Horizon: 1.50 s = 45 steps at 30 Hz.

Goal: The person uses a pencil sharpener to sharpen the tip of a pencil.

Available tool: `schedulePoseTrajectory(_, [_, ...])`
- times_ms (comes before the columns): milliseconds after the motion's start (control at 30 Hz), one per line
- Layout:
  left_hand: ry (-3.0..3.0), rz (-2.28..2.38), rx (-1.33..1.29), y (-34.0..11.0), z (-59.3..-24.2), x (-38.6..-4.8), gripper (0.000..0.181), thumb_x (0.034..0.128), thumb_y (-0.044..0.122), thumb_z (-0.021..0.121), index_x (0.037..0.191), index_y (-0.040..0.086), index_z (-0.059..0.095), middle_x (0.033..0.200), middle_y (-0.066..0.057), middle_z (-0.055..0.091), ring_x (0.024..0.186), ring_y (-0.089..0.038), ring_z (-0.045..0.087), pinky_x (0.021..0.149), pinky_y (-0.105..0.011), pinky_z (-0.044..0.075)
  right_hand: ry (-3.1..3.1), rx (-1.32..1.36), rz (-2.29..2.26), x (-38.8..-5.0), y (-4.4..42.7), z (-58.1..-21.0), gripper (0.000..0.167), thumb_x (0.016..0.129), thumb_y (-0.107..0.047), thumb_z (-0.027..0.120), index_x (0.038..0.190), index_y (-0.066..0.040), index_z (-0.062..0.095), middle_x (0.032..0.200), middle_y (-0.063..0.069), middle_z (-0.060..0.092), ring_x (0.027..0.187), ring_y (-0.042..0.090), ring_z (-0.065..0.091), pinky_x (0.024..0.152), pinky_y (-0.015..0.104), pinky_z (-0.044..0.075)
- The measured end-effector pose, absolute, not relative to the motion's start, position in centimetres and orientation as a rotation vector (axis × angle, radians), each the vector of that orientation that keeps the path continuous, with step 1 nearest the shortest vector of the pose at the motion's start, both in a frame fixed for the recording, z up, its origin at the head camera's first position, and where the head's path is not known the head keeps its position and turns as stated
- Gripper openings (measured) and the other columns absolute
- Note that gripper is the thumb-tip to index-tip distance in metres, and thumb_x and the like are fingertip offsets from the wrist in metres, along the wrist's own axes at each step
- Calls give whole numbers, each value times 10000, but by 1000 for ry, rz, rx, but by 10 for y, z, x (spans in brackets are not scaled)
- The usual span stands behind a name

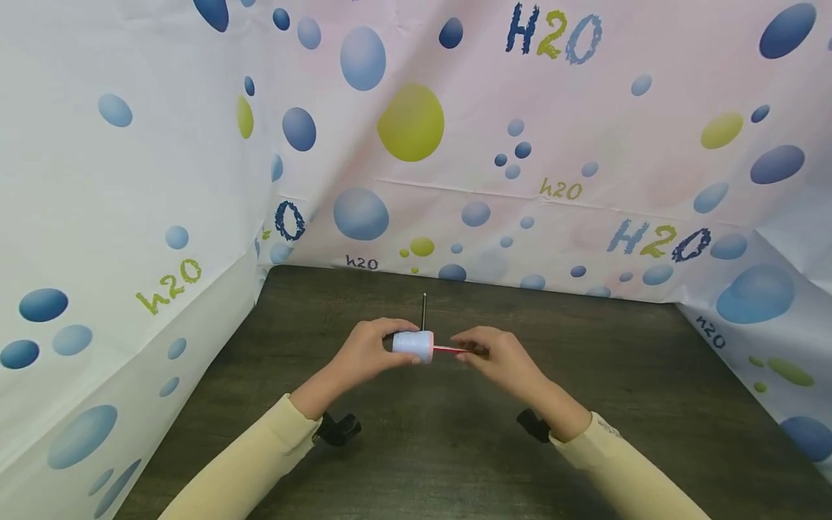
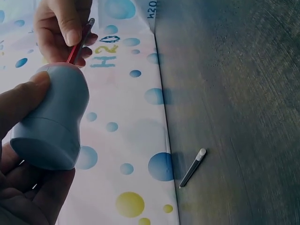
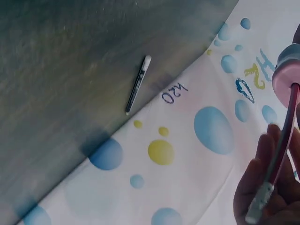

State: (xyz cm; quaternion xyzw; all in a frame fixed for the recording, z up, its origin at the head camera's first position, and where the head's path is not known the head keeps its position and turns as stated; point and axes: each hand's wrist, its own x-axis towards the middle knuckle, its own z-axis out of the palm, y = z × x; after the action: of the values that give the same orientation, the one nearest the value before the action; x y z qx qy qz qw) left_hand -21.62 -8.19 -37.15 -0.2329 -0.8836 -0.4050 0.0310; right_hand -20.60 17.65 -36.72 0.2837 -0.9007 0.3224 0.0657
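Note:
A light blue, waisted cup-like holder with a pink end [image 1: 413, 345] lies sideways in the left hand [image 1: 373, 350], gripped between thumb and fingers. From its pink end sticks a red pencil [image 1: 448, 349], whose other end the right hand [image 1: 497, 354] pinches. In the right wrist view the pencil [image 3: 281, 145] has a pale eraser end, and the right hand [image 3: 276, 178] is around it. The left wrist view shows the holder [image 2: 54, 110] with the left thumb on its side. Whether the pencil's tip touches inside the holder is hidden.
A dark pencil with a white end [image 1: 424, 312] lies on the dark wooden table [image 1: 416, 462], behind the holder. White sheeting [image 1: 481, 94] with blue and green dots and lettering stands around the table's back and sides.

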Motion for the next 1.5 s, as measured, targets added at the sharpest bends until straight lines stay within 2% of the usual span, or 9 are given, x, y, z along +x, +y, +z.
schedulePoseTrajectory(133, [-2722,-1301,-661,-84,-370,-217,443,816,203,875,1216,68,739,1200,-147,744,913,-208,665,728,-281,555,-2592,918,827,-207,181,-369,288,853,-33,787,1133,17,740,1076,149,761,908,256,749,784,323,636])
schedulePoseTrajectory(367, [-2715,-1330,-649,-85,-373,-219,435,809,200,882,1195,64,737,1194,-141,740,931,-223,665,764,-312,572,-2327,984,546,-209,182,-381,230,783,15,821,1006,-10,771,899,70,767,809,198,701,686,304,605])
schedulePoseTrajectory(600, [-2686,-1341,-696,-82,-377,-219,434,817,192,877,1198,57,720,1224,-135,718,978,-223,658,849,-432,599,-2135,975,431,-211,180,-390,247,698,82,857,910,-10,770,803,44,743,748,175,665,646,283,592])
schedulePoseTrajectory(733, [-2667,-1412,-705,-82,-374,-219,415,866,197,833,1235,58,703,1310,-143,682,1100,-280,656,965,-494,581,-2073,944,448,-211,180,-391,253,675,124,855,878,-2,770,786,49,731,744,182,653,646,291,587])
schedulePoseTrajectory(900, [-2713,-1708,-566,-88,-368,-224,508,993,271,683,1422,26,567,1459,-222,574,1299,-382,613,1049,-506,560,-1981,941,452,-212,181,-388,266,675,153,838,890,10,775,799,69,711,751,198,650,643,292,583])
schedulePoseTrajectory(1067, [-2821,-1994,-430,-95,-367,-232,540,1042,308,589,1424,-70,535,1344,-272,633,1177,-376,690,1034,-510,569,-1940,965,435,-212,185,-386,304,660,190,824,908,20,777,835,93,701,771,220,652,647,301,583])
schedulePoseTrajectory(1267, [-2807,-2165,-476,-96,-367,-234,524,1028,223,622,1390,-142,524,1307,-299,649,1109,-348,733,1020,-509,577,-1911,1032,406,-212,190,-387,382,647,281,767,938,35,784,842,105,683,764,218,632,675,349,592])
schedulePoseTrajectory(1367, [-2782,-2203,-470,-96,-365,-233,505,1014,179,643,1375,-154,524,1317,-313,648,1114,-349,731,1008,-496,585,-1892,1056,397,-213,192,-388,421,623,308,751,939,33,788,811,87,672,726,193,607,644,326,575])
schedulePoseTrajectory(1500, [-2768,-2186,-448,-95,-364,-232,463,987,127,680,1347,-138,557,1308,-297,662,1060,-266,739,991,-472,598,-1883,1073,403,-213,191,-388,455,571,331,742,915,36,790,777,74,660,688,173,573,576,270,504])
